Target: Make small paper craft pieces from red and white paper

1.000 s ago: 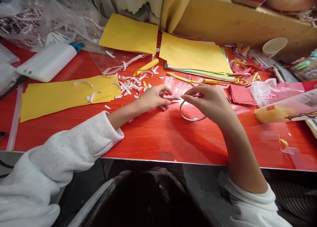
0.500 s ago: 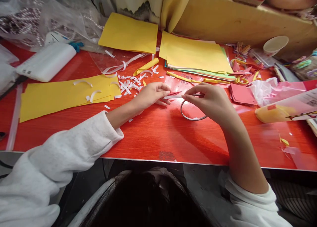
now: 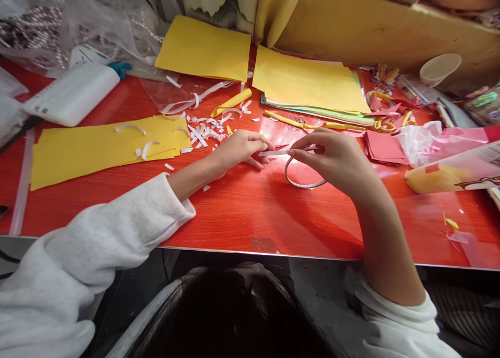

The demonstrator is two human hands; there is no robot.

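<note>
My left hand [image 3: 244, 148] is closed in a pinch over the red table [image 3: 234, 212], on a small piece of red paper [image 3: 280, 147] whose tip shows past the fingers. A short white strip of tape [image 3: 273, 153] spans the gap between both hands, its left end at my left fingertips. My right hand [image 3: 330, 157] pinches the strip's other end between thumb and forefinger. From that hand hangs a thin tape roll [image 3: 299, 185], a narrow grey-edged ring. The curled fingers hide part of the ring.
White paper scraps [image 3: 201, 134] lie beyond my left hand. Yellow strips [image 3: 97, 149] are at left, yellow sheets [image 3: 308, 79] at the back. Red paper squares [image 3: 385, 147], a paper cup [image 3: 440, 69] and a clear bag [image 3: 461, 173] stand right; a white box [image 3: 74, 95] lies left.
The red paper tip shows less beside my left fingers. Both hands stay nearly in place with the tape strip between them. The view has shifted slightly.
</note>
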